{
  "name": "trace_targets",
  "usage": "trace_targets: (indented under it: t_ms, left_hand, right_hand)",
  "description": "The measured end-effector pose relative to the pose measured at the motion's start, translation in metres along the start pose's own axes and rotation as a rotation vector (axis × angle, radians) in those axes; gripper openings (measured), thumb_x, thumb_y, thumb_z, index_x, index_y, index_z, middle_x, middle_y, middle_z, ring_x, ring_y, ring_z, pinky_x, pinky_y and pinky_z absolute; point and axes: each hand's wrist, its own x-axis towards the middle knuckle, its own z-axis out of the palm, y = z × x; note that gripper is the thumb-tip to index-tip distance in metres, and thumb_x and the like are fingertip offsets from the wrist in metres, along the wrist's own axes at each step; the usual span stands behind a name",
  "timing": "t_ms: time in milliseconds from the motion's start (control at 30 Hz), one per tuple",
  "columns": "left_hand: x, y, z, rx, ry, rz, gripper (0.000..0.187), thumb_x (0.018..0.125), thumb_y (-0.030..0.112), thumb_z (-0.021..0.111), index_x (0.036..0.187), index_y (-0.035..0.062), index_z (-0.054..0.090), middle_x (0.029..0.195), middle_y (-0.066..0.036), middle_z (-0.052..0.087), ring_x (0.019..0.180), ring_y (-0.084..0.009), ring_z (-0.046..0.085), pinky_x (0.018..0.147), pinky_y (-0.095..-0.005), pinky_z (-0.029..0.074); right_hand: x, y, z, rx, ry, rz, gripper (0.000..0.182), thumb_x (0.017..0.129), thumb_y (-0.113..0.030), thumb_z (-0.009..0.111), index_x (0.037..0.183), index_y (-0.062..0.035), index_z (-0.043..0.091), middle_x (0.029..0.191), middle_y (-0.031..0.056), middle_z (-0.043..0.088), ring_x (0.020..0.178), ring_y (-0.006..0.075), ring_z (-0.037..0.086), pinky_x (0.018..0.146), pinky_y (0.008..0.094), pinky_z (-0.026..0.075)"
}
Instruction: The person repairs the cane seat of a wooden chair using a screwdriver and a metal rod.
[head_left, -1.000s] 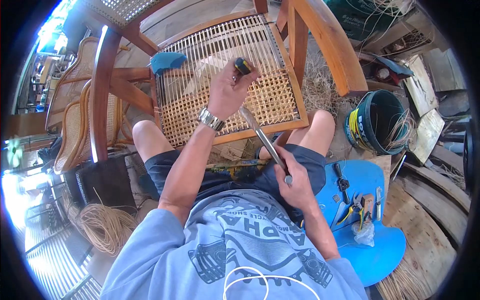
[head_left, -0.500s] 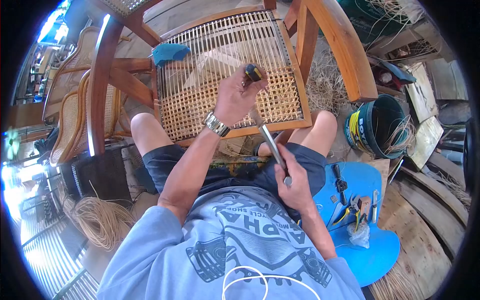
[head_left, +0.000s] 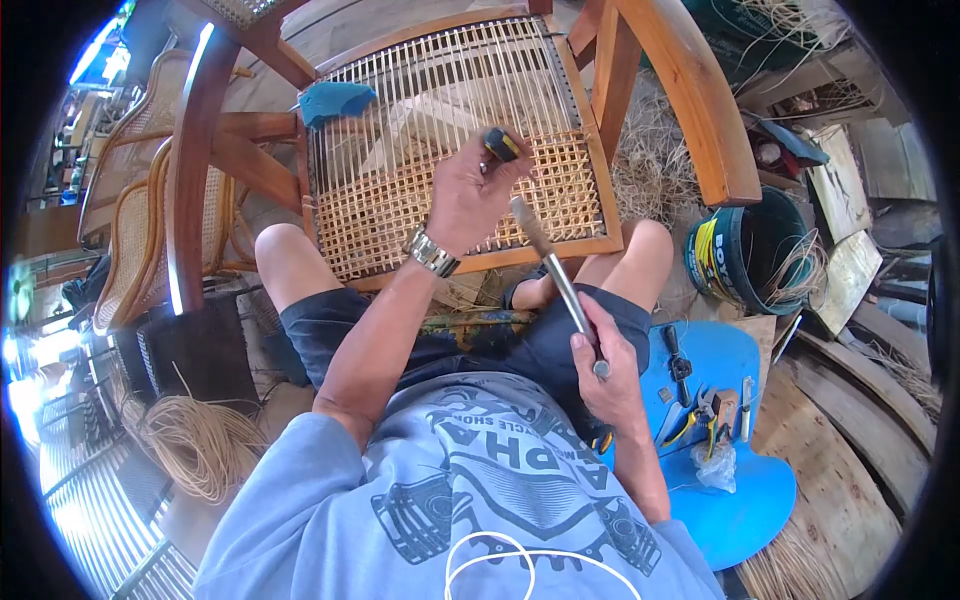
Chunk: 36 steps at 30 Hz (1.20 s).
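Gripping a black-and-yellow handled tool, the left hand is closed fully round it and rests on the woven cane seat near its front right corner, probably to steady the point against the weave. The right hand is closed round the lower end of a long metal rod, angled up toward the seat's front edge, its tip just beside the left hand. The chair frame stands between the knees. Coiled cane lies at left; pliers sit on a blue board at right, within reach.
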Motion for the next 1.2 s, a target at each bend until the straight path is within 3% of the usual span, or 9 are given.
trace_targets:
  t_ms: [200,467,533,600,800,867,933,1000,1200]
  left_hand:
    - [0.008,-0.021,0.012,-0.007,-0.036,-0.039,0.015,0.096,0.004,0.072,0.110,0.0049,0.068,0.093,-0.001,0.072,0.085,-0.0066,0.065,0.074,-0.0244,0.053]
    - [0.016,-0.006,-0.006,-0.005,0.077,-0.008,0.011,0.097,0.008,0.071,0.108,0.0064,0.070,0.095,0.000,0.074,0.086,-0.0068,0.065,0.075,-0.0253,0.052]
    - [0.021,-0.001,-0.007,0.059,0.049,-0.020,0.012,0.097,0.009,0.071,0.109,0.0064,0.069,0.096,-0.001,0.074,0.088,-0.0071,0.066,0.079,-0.0266,0.052]
    - [0.026,0.000,-0.002,0.085,-0.003,-0.022,0.014,0.097,0.007,0.070,0.111,0.0061,0.068,0.098,-0.002,0.074,0.090,-0.0078,0.066,0.081,-0.0270,0.053]
    - [0.031,-0.007,0.015,0.115,-0.141,0.069,0.020,0.095,0.004,0.070,0.114,0.0032,0.065,0.092,-0.009,0.077,0.080,-0.0148,0.073,0.073,-0.0306,0.056]
    - [0.032,0.005,0.012,0.347,-0.228,0.036,0.021,0.095,0.005,0.070,0.115,0.0037,0.065,0.093,-0.009,0.077,0.078,-0.0153,0.072,0.070,-0.0312,0.055]
    - [0.029,0.007,0.010,0.267,-0.196,0.054,0.017,0.095,0.008,0.073,0.111,0.0054,0.067,0.091,-0.003,0.076,0.081,-0.0086,0.068,0.072,-0.0279,0.055]
    - [0.022,0.012,0.004,0.107,-0.106,-0.017,0.014,0.096,0.008,0.072,0.110,0.0071,0.068,0.091,-0.001,0.075,0.080,-0.0070,0.066,0.072,-0.0269,0.054]
    - [0.016,0.011,0.009,0.100,-0.166,-0.042,0.012,0.097,0.006,0.070,0.109,0.0067,0.068,0.092,0.000,0.074,0.083,-0.0055,0.065,0.074,-0.0248,0.053]
  right_hand:
    - [0.013,-0.008,0.007,0.042,-0.104,0.045,0.045,0.101,-0.005,0.060,0.144,0.0040,0.052,0.111,0.0119,0.065,0.084,0.0154,0.057,0.080,0.0281,0.049]
    - [0.003,0.001,0.010,0.007,0.054,0.064,0.045,0.103,-0.010,0.058,0.145,0.0047,0.050,0.124,0.0171,0.066,0.106,0.0223,0.064,0.096,0.0314,0.049]
    - [0.006,0.006,0.005,-0.032,0.111,0.012,0.045,0.104,-0.010,0.056,0.147,0.0034,0.049,0.113,0.0103,0.066,0.095,0.0156,0.061,0.086,0.0279,0.050]
    - [0.007,0.011,-0.002,0.107,0.200,0.306,0.044,0.103,-0.008,0.057,0.144,0.0063,0.050,0.113,0.0127,0.068,0.095,0.0159,0.064,0.086,0.0295,0.051]
    - [0.029,0.013,-0.007,0.253,0.342,0.174,0.044,0.106,-0.011,0.056,0.145,0.0070,0.049,0.114,0.0080,0.066,0.098,0.0110,0.060,0.088,0.0265,0.049]
    - [0.037,0.013,-0.013,0.071,0.137,0.046,0.044,0.107,-0.010,0.055,0.149,0.0026,0.049,0.102,-0.0017,0.059,0.088,0.0051,0.051,0.076,0.0196,0.044]
    - [0.033,0.018,-0.015,0.117,0.150,0.061,0.044,0.107,-0.011,0.055,0.148,0.0024,0.050,0.101,-0.0025,0.059,0.083,0.0031,0.050,0.072,0.0185,0.043]
    - [0.024,0.018,-0.015,0.320,0.278,0.168,0.042,0.106,-0.008,0.055,0.146,0.0041,0.051,0.124,0.0076,0.065,0.102,0.0082,0.059,0.088,0.0222,0.047]
    - [0.015,0.015,-0.017,0.331,0.281,0.238,0.043,0.105,-0.008,0.055,0.146,0.0034,0.051,0.113,0.0027,0.064,0.091,0.0055,0.055,0.080,0.0199,0.046]
